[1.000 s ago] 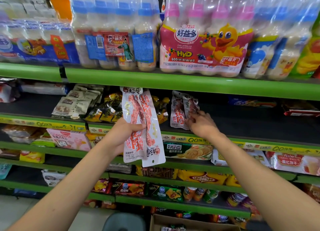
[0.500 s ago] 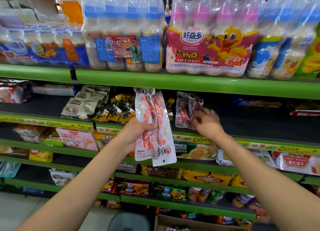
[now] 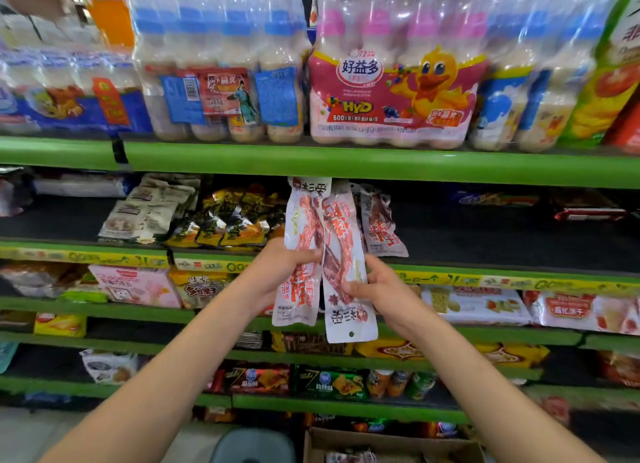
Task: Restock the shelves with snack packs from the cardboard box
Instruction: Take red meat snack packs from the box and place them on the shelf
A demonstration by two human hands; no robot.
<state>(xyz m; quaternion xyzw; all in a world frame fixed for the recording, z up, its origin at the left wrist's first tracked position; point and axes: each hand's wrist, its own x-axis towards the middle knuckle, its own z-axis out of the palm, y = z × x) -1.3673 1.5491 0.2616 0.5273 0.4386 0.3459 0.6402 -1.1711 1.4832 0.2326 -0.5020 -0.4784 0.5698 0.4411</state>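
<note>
Two long white snack packs with red meat strips are held upright in front of the second shelf. My left hand (image 3: 277, 272) grips the left snack pack (image 3: 301, 240) from the left side. My right hand (image 3: 381, 289) pinches the right snack pack (image 3: 344, 254) near its lower half. Behind them, matching packs (image 3: 381, 227) stand on the dark shelf (image 3: 485, 244). The cardboard box (image 3: 391, 445) sits on the floor at the bottom, with a few packs showing inside.
Bottled drink multipacks (image 3: 391, 91) fill the top green shelf. Beige and yellow snack bags (image 3: 194, 216) lie left of the held packs. Lower shelves hold biscuits and boxed snacks (image 3: 135, 286). A grey round stool (image 3: 252, 447) stands beside the box.
My right hand has left the packs standing on the shelf and come back to take hold of the right pack in my left hand. The view shifted left.
</note>
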